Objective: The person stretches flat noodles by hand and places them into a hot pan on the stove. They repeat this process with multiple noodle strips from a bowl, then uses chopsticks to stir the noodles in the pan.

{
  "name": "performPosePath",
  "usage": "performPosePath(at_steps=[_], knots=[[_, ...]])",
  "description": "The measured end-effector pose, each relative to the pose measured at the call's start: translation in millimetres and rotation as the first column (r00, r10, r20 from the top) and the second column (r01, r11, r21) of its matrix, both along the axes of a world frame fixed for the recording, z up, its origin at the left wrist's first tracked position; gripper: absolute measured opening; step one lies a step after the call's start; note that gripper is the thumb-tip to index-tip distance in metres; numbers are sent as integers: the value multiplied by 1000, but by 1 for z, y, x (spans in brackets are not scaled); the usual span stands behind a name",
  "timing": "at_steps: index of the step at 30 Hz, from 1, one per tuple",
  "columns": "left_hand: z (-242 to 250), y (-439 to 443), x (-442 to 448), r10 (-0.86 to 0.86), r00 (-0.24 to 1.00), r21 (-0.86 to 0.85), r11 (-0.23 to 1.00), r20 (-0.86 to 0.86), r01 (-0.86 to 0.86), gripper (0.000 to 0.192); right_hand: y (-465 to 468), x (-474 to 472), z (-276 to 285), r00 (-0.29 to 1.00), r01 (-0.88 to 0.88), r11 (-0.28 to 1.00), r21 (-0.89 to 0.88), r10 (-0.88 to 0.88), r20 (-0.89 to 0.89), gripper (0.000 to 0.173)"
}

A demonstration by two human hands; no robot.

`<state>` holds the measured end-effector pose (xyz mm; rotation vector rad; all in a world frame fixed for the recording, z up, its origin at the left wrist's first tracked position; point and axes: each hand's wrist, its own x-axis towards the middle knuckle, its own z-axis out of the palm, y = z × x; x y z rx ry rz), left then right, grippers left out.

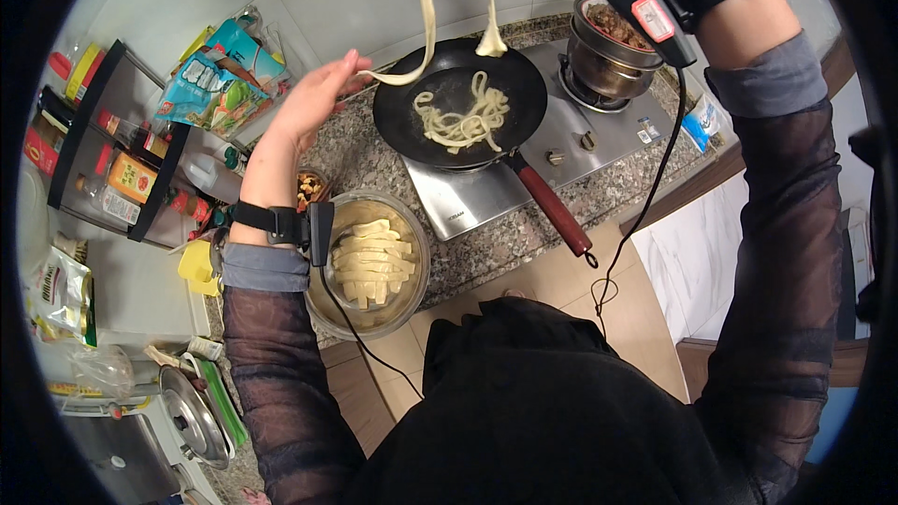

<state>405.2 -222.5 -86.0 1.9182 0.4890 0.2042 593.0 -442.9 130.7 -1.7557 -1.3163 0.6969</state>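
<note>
My left hand (319,98) pinches one end of a pale stretched dough strip (428,21) between its fingertips, left of the wok. From there the strip sags over the rim and rises past the top edge of the view. A second dough length (492,38) hangs down over the wok's far side, thick at its lower end. My right hand is beyond the top edge; only its wrist and forearm show. Below, the black wok (393,119) with a red wooden handle (551,207) contains looped noodles (466,119). Cut dough strips (373,263) lie in a metal bowl (421,252) near my left forearm.
The wok sits on a steel gas stove (459,203). A pot with a bowl of brown food (617,28) stands on the right burner. Left are a small dish (309,189), a condiment rack (70,154) and a pot lid (189,417). Cables (656,182) hang from both wrist devices.
</note>
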Motion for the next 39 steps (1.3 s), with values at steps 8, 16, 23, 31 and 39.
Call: performPosePath(at_steps=[8, 16, 23, 31, 39], knots=[[47, -43, 67, -285, 839, -174, 899, 463, 402, 43, 17, 40, -59, 994, -70, 992, -106, 61, -88, 18], [26, -42, 104, -134, 973, 119, 987, 190, 112, 22, 6, 85, -113, 999, -20, 983, -182, 13, -37, 23], [13, -26, 111, -45, 991, 550, 835, 127, -32, 24, 2, 109, -142, 937, -89, 983, -162, 28, -347, 21], [1, -12, 110, 39, 982, 427, 897, 184, -116, 25, 0, 134, -143, 829, -154, 987, 50, 156, -537, 40], [-1, -1, 112, 130, 966, 265, 946, 222, -188, 26, -3, 150, -163, 871, -83, 994, 68, 106, -479, 32]])
